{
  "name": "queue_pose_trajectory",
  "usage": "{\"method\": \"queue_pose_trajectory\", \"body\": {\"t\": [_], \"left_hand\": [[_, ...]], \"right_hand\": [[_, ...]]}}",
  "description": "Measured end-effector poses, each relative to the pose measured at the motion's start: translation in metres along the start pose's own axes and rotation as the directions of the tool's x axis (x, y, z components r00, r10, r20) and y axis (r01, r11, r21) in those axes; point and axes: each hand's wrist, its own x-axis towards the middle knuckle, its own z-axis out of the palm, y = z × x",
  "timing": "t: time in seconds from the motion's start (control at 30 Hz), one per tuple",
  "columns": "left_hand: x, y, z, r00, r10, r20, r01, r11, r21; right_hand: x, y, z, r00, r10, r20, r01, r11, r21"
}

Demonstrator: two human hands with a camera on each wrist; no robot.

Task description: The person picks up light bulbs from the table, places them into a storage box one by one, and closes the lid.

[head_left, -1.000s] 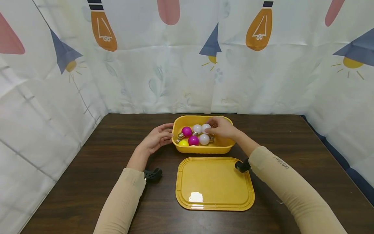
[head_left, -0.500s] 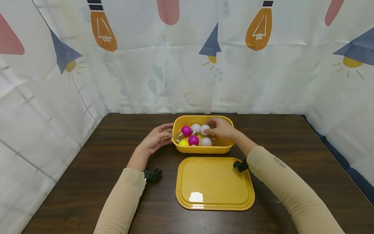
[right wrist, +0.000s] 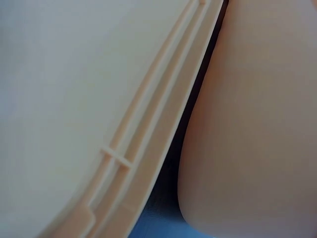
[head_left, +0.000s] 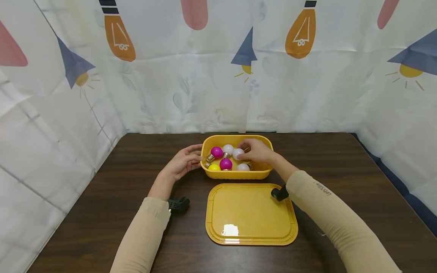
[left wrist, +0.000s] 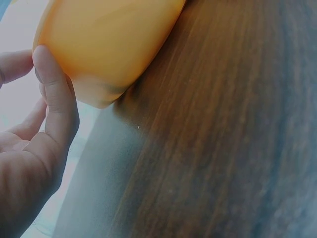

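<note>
In the head view a yellow container [head_left: 235, 174] holds several round light bulbs with brass screw bases. My right hand [head_left: 257, 149] reaches in from the right and pinches a white bulb [head_left: 238, 154] between thumb and fingers. Another white bulb [head_left: 228, 149] lies just left of it, and a third white bulb [head_left: 243, 167] sits nearer the front wall. Two magenta bulbs [head_left: 225, 164] and a yellow bulb [head_left: 214, 167] fill the left part. My left hand [head_left: 184, 161] rests against the container's left end, its fingers loosely extended; the left wrist view shows the thumb [left wrist: 52, 67] at the rim.
A flat yellow tray [head_left: 251, 241] lies in front of the container on the dark wooden table [head_left: 102, 212]; its ribbed edge [right wrist: 148, 114] fills much of the right wrist view. White printed curtains [head_left: 211, 91] hang behind and beside the table.
The right hand has shifted slightly left with the pinched white bulb. The front white bulb has moved right and sits lower. My left hand stays at the container's end.
</note>
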Motion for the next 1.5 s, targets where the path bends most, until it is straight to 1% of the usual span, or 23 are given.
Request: {"method": "queue_pose_trajectory", "body": {"t": [0.4,0.5,0.6,0.77,0.93,1.07,1.17,1.33,1.5], "left_hand": [[-0.003,-0.001,-0.002,1.0,0.0,-0.003,0.0,1.0,-0.01],[-0.004,-0.001,-0.001,1.0,-0.002,-0.006,0.002,1.0,-0.002],[-0.005,-0.001,-0.001,1.0,-0.006,-0.014,0.006,1.0,0.008],[-0.006,0.0,0.0,0.999,-0.021,-0.029,0.021,1.0,0.014],[-0.007,0.0,0.0,0.998,-0.04,-0.038,0.041,0.999,0.027],[-0.008,0.0,-0.001,0.997,-0.053,-0.05,0.055,0.998,0.033],[-0.01,0.001,-0.001,0.995,-0.066,-0.07,0.069,0.996,0.047],[-0.014,0.002,0.001,0.989,-0.084,-0.121,0.096,0.99,0.1],[-0.018,0.005,0.003,0.985,-0.117,-0.129,0.134,0.982,0.131]], "right_hand": [[0.0,-0.005,0.001,0.999,0.01,0.031,-0.009,1.0,-0.023],[0.0,-0.004,0.001,0.999,-0.003,0.038,0.004,1.0,-0.022],[-0.001,-0.002,-0.001,0.999,-0.03,0.027,0.031,0.999,-0.027],[-0.005,-0.005,-0.007,0.996,-0.09,-0.018,0.089,0.996,-0.027],[-0.014,-0.007,-0.013,0.991,-0.112,-0.068,0.111,0.994,-0.021],[-0.02,-0.004,-0.017,0.982,-0.152,-0.111,0.15,0.988,-0.024],[-0.026,0.0,-0.02,0.973,-0.175,-0.148,0.175,0.984,-0.016],[-0.038,0.005,-0.027,0.963,-0.17,-0.208,0.181,0.983,0.034],[-0.052,0.014,-0.036,0.943,-0.177,-0.28,0.2,0.978,0.055]]}}
